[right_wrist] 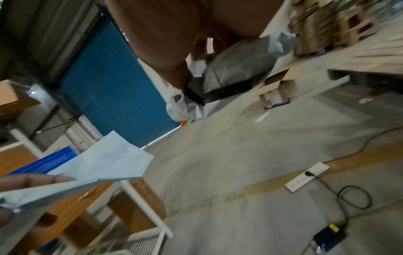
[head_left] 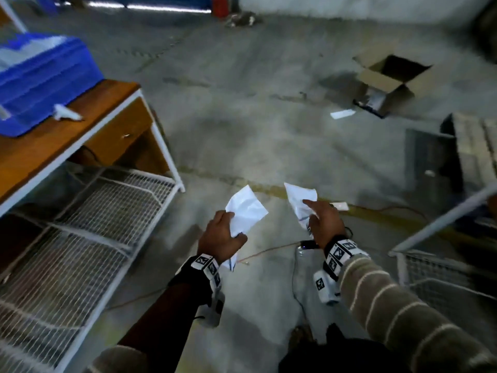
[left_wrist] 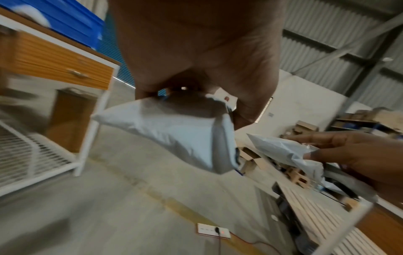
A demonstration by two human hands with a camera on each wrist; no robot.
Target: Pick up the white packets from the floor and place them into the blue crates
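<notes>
Item: two white poly mailer packets, both off the floor and in hand. Left hand (head_left: 221, 236) clenches one white packet (head_left: 246, 209) by its lower edge, fingers curled round crumpled film; the body stands up and forward of the knuckles. Right hand (head_left: 324, 221) pinches the second packet (head_left: 300, 201) at its near edge, index finger laid along it. Handling, judged: light, limp, slick film, creasing freely, not fragile; an edge or corner pinch suffices, with a fuller grip where the contents bulge. Destination: blue crate (head_left: 40, 79) on the wooden table (head_left: 80, 135), up and left of the left hand, white packets already inside. A loose packet (head_left: 67, 114) lies beside the crate. Outstanding: one flat white packet (head_left: 343, 113) on the floor, far ahead of the right hand, near an open cardboard box (head_left: 387, 82).
</notes>
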